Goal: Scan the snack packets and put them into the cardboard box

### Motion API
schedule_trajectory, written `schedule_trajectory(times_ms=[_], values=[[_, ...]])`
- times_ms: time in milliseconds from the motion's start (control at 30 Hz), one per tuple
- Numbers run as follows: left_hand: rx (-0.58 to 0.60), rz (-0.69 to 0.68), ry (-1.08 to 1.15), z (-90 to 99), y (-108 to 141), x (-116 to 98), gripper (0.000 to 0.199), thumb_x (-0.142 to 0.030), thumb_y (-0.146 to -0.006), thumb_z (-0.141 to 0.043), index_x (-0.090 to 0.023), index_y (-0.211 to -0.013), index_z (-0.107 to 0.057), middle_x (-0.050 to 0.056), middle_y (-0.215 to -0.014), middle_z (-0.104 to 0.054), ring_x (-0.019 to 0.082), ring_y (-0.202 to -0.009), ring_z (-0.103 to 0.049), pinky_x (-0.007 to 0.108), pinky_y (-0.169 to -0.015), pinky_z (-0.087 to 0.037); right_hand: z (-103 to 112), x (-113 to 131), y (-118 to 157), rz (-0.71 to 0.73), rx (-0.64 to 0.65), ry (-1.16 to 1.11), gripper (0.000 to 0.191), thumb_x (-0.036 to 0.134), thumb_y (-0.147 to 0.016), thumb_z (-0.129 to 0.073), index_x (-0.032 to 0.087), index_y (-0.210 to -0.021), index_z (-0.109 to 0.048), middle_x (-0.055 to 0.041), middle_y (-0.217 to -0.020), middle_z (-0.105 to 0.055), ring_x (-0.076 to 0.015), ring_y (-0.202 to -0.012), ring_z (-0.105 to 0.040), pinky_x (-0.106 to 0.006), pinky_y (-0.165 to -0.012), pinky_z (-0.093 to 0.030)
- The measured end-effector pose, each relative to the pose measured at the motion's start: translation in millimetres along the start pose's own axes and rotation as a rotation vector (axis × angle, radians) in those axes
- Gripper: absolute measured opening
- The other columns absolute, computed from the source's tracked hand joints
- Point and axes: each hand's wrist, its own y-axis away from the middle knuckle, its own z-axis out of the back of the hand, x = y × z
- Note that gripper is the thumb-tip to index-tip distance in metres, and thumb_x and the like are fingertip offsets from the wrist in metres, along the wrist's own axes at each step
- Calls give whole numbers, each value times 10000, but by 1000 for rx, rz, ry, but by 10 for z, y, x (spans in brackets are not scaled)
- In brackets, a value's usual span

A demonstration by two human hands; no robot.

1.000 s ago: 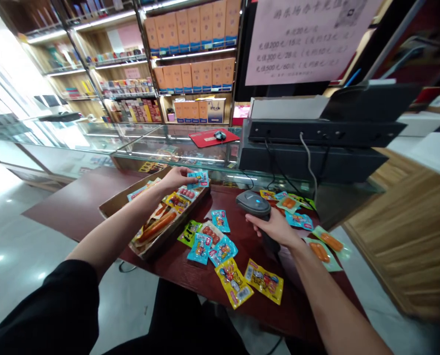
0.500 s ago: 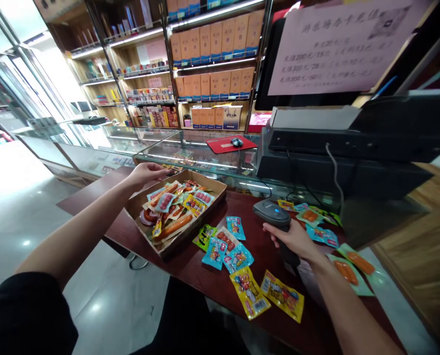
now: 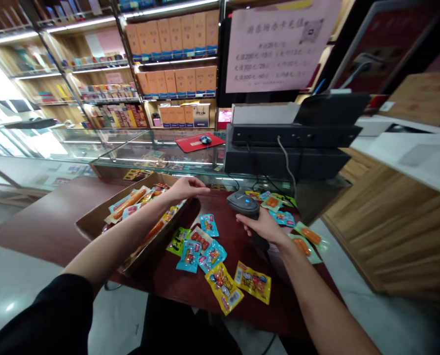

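Observation:
My right hand is wrapped round the handle of a dark grey barcode scanner, which has a blue light on top. Past the right rim of a cardboard box, my left hand hovers with its fingers loosely stretched to the right; nothing shows in it. Packaged sausages and other small snack packs fill the box, partly covered by my left forearm. Between box and scanner lie several blue snack packets, a green packet and a pack of reddish pieces. Nearer me are two yellow packets.
More snack packs lie right of the scanner, including orange sausage packs. A glass display counter runs behind the dark red table, bearing a red mouse pad. Black register equipment with hanging cables stands at the back right.
My left hand has moved right, from the box's far left edge across to beyond its right rim. The view has turned right. My right hand keeps holding the barcode scanner.

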Motion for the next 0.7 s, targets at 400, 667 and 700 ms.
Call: schedule_trajectory(times_ms=[400, 667, 700], values=[[223, 27, -416, -461, -118, 431, 330, -482, -547, -819, -195, -608, -669, 22, -551, -641, 139, -484, -557, 243, -491, -398, 33, -19, -7, -16, -30, -40, 381, 529, -782, -684, 154, -818, -628, -9, -578, -622, -112, -408, -537, -225, -423, -430], [294, 44, -981, -570, 56, 474, 404, -536, -470, -829, -212, -444, -590, 122, -529, -617, 318, -728, -682, 323, -671, -452, 15, -64, -14, -7, -12, -56, 382, 528, -779, -685, 153, -828, -633, -18, -601, -645, -112, -408, -539, -227, -415, -433], [294, 33, -985, -586, 62, 466, 397, -542, -484, -824, -208, -474, -609, 134, -568, -637, 329, -756, -684, 328, -684, -456, 14, -61, -15, -9, -8, -52, 381, 528, -779, -685, 154, -825, -631, -17, -601, -645, -110, -409, -539, -226, -418, -434]])
